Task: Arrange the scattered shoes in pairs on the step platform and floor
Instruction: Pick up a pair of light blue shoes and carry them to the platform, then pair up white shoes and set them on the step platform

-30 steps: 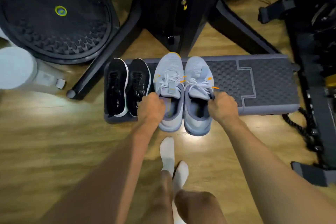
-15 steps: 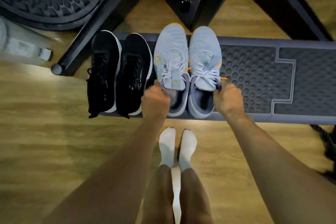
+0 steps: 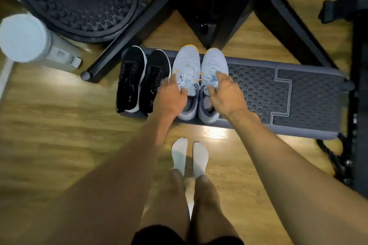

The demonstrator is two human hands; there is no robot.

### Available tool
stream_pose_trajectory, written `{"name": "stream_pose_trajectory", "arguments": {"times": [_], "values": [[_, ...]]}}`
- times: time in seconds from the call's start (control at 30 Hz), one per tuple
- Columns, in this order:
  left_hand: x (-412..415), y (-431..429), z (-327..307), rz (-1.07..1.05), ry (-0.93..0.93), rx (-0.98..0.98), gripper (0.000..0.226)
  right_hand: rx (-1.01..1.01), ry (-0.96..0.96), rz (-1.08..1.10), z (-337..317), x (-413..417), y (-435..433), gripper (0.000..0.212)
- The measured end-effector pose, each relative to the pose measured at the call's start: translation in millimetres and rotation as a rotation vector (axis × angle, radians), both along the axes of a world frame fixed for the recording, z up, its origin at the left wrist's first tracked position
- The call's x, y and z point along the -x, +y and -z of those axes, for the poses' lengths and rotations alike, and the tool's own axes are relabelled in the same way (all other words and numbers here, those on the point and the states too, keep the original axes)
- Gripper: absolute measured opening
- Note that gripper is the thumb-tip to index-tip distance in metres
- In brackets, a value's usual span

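A pair of light grey shoes with orange lace tips stands side by side on the grey step platform (image 3: 310,93), the left shoe (image 3: 187,59) and the right shoe (image 3: 214,61) with toes pointing away from me. Left of them stands a pair of black shoes (image 3: 143,77) with white soles. My left hand (image 3: 171,97) hovers with loosened fingers over the left grey shoe's tongue. My right hand (image 3: 227,93) is spread over the right grey shoe's opening. Neither hand grips a shoe.
Black frame legs (image 3: 127,43) of gym equipment stand behind the platform. A round black balance trainer (image 3: 79,2) and a white cylinder (image 3: 23,38) lie at the upper left. Dark gear and a rope (image 3: 334,157) sit at the right. My socked feet (image 3: 189,155) stand on the wooden floor.
Both hands have let go of the grey shoes' collars and opened above them. The grey pair now rests fully on the platform beside the black pair.
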State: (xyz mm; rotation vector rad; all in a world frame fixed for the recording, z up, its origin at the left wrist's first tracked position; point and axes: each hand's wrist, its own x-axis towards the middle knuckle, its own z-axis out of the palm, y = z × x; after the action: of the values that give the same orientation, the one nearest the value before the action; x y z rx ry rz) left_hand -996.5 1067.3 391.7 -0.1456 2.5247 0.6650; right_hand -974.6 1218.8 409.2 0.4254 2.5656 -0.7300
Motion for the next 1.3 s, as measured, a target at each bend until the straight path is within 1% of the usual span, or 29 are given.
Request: {"name": "stream_pose_trajectory", "arguments": {"times": [0.07,0.17,0.27,0.4,0.5,0.6,0.73,0.87,1.0,1.13,1.23,1.3], "values": [[2.9,-1.6,-55.7,0.014,0.091,-0.027,0.050,-0.015,0.110,-0.135,-55.0,-2.1,-11.2,0.052],[-3.1,-14.9,-141.2,0.022,0.295,-0.065,0.054,-0.127,0.259,-0.363,-139.2,-11.0,-26.7,0.055],[-24.1,-42.6,-214.2,-0.006,0.445,-0.062,0.054,-0.219,0.347,-0.555,-216.8,-24.0,-48.3,0.060],[-70.9,-96.1,-292.3,-0.087,0.585,-0.014,0.052,-0.269,0.450,-0.756,-303.8,-44.6,-99.8,0.063],[-114.3,-151.8,-339.9,-0.215,0.696,-0.007,0.049,-0.253,0.562,-0.882,-355.8,-62.9,-154.8,0.062],[-164.0,-216.8,-376.0,-0.331,0.746,0.030,0.050,-0.204,0.660,-1.006,-394.3,-91.6,-220.6,0.059],[-245.0,-316.7,-403.9,-0.463,0.789,0.107,0.055,-0.145,0.758,-1.199,-420.3,-144.3,-323.7,0.056],[-333.4,-421.3,-410.2,-0.638,0.752,0.199,0.049,-0.083,0.773,-1.342,-424.5,-205.2,-431.9,0.057],[-407.2,-501.9,-414.7,-0.785,0.714,0.272,0.051,0.015,0.758,-1.489,-422.5,-259.5,-528.9,0.057],[-459.0,-566.7,-405.7,-0.942,0.690,0.317,0.050,0.068,0.736,-1.616,-417.1,-293.8,-617.0,0.057],[-480.8,-610.3,-393.2,-1.026,0.644,0.314,0.050,0.103,0.726,-1.702,-407.2,-307.5,-679.8,0.057],[-490.5,-639.4,-383.2,-1.081,0.628,0.312,0.048,0.135,0.685,-1.743,-397.0,-312.3,-720.9,0.056]]}}
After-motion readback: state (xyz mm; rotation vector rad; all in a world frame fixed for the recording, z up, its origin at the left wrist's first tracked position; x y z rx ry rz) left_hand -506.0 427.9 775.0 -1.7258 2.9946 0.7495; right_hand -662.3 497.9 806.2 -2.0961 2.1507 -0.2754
